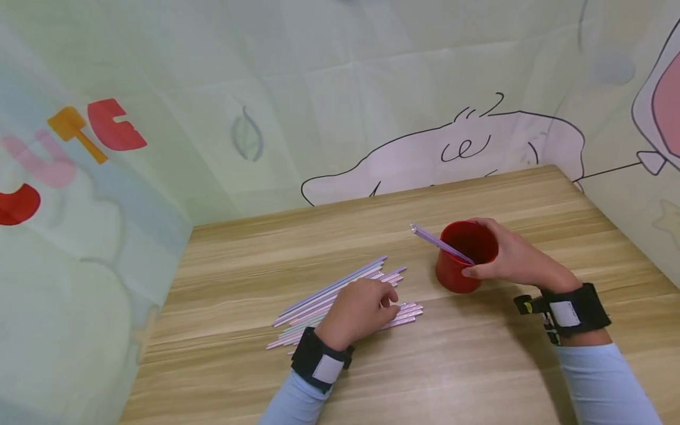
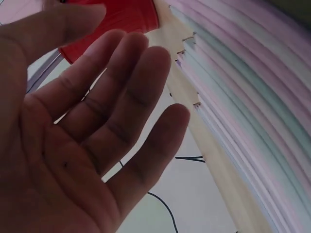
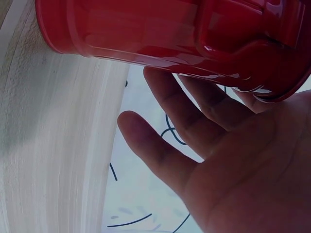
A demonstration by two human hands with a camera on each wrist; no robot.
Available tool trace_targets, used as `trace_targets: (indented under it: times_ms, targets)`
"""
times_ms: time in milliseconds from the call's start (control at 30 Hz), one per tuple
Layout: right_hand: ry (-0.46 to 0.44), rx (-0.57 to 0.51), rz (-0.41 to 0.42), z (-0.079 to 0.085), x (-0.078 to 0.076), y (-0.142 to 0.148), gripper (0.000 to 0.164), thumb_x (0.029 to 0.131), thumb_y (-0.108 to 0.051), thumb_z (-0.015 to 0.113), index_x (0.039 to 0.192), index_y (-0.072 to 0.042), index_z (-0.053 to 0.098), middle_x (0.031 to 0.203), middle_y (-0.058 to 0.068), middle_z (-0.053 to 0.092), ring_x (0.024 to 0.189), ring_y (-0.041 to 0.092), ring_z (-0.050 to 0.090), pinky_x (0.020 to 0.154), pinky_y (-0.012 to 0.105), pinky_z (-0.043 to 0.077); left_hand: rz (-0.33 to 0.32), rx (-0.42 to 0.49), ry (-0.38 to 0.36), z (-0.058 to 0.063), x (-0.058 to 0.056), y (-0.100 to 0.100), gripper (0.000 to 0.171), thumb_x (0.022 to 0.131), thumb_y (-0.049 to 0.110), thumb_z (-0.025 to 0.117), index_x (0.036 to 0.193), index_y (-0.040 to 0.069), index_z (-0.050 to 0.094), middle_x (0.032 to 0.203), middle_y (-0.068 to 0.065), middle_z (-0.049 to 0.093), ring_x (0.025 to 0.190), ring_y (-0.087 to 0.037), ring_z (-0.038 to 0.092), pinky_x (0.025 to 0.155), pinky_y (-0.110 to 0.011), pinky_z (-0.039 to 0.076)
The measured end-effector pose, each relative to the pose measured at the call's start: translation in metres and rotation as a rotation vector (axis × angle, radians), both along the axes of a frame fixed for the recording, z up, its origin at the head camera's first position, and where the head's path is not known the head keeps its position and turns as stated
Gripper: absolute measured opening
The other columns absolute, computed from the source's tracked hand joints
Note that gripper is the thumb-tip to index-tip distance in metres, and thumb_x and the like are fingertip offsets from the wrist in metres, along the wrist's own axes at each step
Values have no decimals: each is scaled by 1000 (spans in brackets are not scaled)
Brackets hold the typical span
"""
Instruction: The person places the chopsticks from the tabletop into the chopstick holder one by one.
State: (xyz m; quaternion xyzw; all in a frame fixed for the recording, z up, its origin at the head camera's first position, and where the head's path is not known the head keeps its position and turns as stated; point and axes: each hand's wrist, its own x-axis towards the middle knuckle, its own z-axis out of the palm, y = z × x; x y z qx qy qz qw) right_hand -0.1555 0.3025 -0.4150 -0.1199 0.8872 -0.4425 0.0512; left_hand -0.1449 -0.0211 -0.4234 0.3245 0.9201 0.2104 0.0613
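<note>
1. Head: straws (image 1: pixel 319 304) run from 8 to 2 o'clock under the nearer left hand (image 1: pixel 361 310); the cup (image 1: pixel 455 275) sits at its 2 o'clock
2. Left wrist: loosely bent fingers hold nothing; straws at 3 o'clock
3. Right wrist: the right hand (image 3: pixel 238 158) grips the cup, at 11 o'clock

Red cup (image 1: pixel 454 273) (pastel straws (image 1: pixel 324 302))

Straws (image 1: pixel 319 305) partly hidden behind left grip (image 1: pixel 357 313)
</note>
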Motion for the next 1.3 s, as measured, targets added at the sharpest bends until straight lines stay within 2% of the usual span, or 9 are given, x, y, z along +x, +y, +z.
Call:
trace_targets:
  times_ms: [200, 367, 600, 767, 967, 1167, 1300]
  targets:
    - [-4, -13, 4, -3, 1, -3, 88, 75, -20, 88, 145, -5, 36, 137, 15, 51, 121, 36, 48, 83, 47, 57, -29, -74, 29, -5, 11, -11, 10, 86, 24, 77, 88, 15, 76, 68, 11, 54, 65, -6, 50, 58, -22, 42]
    - [-17, -28, 3, -5, 2, -3, 88, 76, -19, 88, 145, -5, 36, 138, 15, 51, 122, 37, 48, 83, 47, 57, -39, -141, 69, -9, 17, -17, 12, 81, 25, 80, 78, 17, 71, 67, 12, 53, 66, -7, 50, 57, -23, 42]
    - [-21, -40, 1, -4, 3, -2, 88, 76, -19, 87, 146, -5, 35, 138, 16, 50, 122, 37, 47, 82, 47, 58, -21, -180, 106, -15, 17, -18, 18, 76, 17, 80, 71, 18, 64, 67, 11, 53, 61, -8, 49, 52, -25, 40]
    - [-22, -29, 1, 0, 2, -1, 88, 77, -20, 87, 146, -5, 34, 138, 16, 50, 122, 37, 47, 81, 47, 58, 0, -202, 148, -15, 15, -17, 18, 78, 14, 80, 71, 17, 64, 67, 9, 54, 60, -9, 49, 51, -25, 40]
    - [-23, -29, 0, 3, 0, 0, 88, 77, -18, 87, 146, -5, 34, 138, 16, 50, 122, 37, 47, 82, 47, 58, -10, -204, 154, -14, 14, -15, 15, 75, 11, 77, 70, 15, 63, 67, 8, 52, 59, -10, 48, 50, -25, 39]
    - [-20, -24, 0, 3, 0, -1, 88, 76, -19, 87, 145, -5, 35, 138, 16, 50, 122, 37, 47, 83, 48, 58, -45, -242, 244, -18, 14, -13, 13, 69, 12, 75, 70, 15, 63, 66, 6, 52, 58, -13, 51, 47, -27, 39]
    - [-18, -17, -4, 2, 0, -1, 88, 75, -19, 88, 145, -5, 36, 138, 15, 51, 122, 36, 48, 83, 48, 58, -61, -264, 301, -22, 15, -12, 15, 68, 11, 72, 65, 16, 58, 60, 6, 46, 53, -12, 44, 43, -28, 34]
